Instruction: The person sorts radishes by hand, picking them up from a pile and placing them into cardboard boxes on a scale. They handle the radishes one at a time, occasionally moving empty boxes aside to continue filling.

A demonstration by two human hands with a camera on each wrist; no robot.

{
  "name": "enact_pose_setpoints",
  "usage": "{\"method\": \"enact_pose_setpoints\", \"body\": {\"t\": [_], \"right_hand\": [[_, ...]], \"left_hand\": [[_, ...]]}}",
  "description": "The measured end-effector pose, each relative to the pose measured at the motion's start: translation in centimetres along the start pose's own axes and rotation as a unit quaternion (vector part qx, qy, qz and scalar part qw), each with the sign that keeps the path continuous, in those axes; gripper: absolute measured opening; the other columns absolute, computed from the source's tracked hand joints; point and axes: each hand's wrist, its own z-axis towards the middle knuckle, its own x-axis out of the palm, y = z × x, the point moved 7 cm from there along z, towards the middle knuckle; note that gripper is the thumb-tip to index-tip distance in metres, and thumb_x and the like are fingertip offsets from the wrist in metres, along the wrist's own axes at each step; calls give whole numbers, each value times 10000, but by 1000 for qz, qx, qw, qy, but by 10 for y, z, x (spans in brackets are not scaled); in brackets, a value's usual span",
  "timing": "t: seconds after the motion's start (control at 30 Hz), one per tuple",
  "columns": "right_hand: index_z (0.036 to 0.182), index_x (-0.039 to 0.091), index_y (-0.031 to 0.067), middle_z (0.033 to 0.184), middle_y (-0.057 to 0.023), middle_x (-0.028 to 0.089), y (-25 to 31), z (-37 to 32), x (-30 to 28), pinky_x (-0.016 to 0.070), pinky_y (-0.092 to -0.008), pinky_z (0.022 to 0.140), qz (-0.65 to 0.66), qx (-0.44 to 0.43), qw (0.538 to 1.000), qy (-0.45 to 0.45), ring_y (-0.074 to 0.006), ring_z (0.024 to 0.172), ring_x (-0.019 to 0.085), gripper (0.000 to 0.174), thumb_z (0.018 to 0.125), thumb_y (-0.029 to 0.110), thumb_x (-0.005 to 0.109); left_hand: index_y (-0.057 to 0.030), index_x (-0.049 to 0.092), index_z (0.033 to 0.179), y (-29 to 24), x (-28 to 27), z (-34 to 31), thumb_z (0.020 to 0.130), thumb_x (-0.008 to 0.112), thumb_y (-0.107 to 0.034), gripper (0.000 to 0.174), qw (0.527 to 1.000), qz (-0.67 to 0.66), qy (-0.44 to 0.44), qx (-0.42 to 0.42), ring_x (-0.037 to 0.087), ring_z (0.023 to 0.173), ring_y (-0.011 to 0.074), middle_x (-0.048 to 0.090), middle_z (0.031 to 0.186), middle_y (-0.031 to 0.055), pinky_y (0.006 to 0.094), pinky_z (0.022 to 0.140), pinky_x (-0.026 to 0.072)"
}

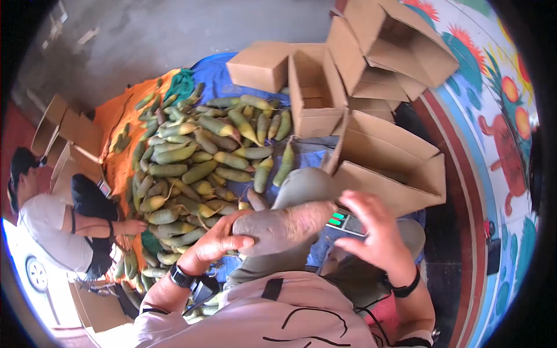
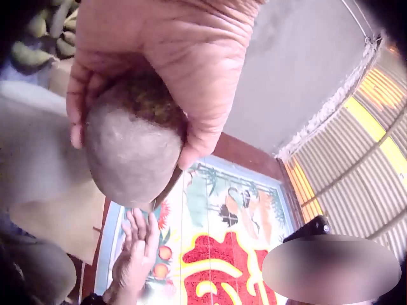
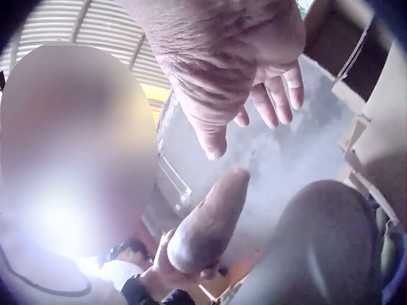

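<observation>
- Left of the pile of long green and yellow fruits (image 1: 191,162), another person (image 1: 52,220) sits with a hand at its edge.
- The pile lies on an orange cloth (image 1: 116,116) and a blue sheet (image 1: 217,78) on the floor.
- At the near right edge of the pile, my left hand (image 1: 212,243) is curled round the thick end of a dusty grey-brown fruit (image 1: 284,226), held up level over my knee.
- Just right of that, further from the pile, a scale (image 1: 345,221) shows green digits.
- My right hand (image 1: 377,232) is wide, fingers spread and holding nothing, just off the fruit's narrow tip and above the scale.
- Open cardboard boxes (image 1: 394,174) stand on the pile's right side.
</observation>
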Motion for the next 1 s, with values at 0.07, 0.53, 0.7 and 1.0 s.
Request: {"method": "enact_pose_setpoints", "body": {"t": [0.07, 0.53, 0.7, 1.0], "right_hand": [[1182, 487, 65, 1079, -131, 558, 12, -3, 13, 430, -400, 854, -18, -35, 998, 49, -311, 983, 537, 656, 623, 268, 762], [1193, 464, 36, 857, -98, 523, -1, -29, 20, 471, -370, 664, -53, -58, 994, 72, -275, 773, 555, 695, 618, 306, 746], [1133, 520, 44, 888, -136, 580, -43, -23, -34, 482, -385, 686, -154, 53, 986, -26, -303, 779, 585, 655, 592, 313, 773], [1043, 568, 6, 846, -209, 613, -178, -46, -100, 476, -410, 702, -221, 281, 925, -124, -357, 797, 602, 516, 635, 274, 737]], "left_hand": [[10, 466, 1199, -2, 19, 7, 658, 751, -328, 698, 999, 9, 34, -7, 494, 1002, 149, 547, 1069, 57, 283, 903, 375], [-7, 402, 1268, -4, 54, 37, 752, 706, -339, 685, 997, -16, 71, 29, 478, 1048, 169, 536, 1102, 73, 300, 950, 341], [-9, 431, 1231, -6, 21, 39, 845, 595, -344, 537, 996, -40, 26, 73, 595, 928, 227, 609, 1017, 142, 325, 845, 435], [-2, 564, 1005, 68, -83, 23, 897, 516, -306, 326, 972, -6, -232, 27, 612, 803, 184, 643, 867, 111, 296, 750, 463]]}}
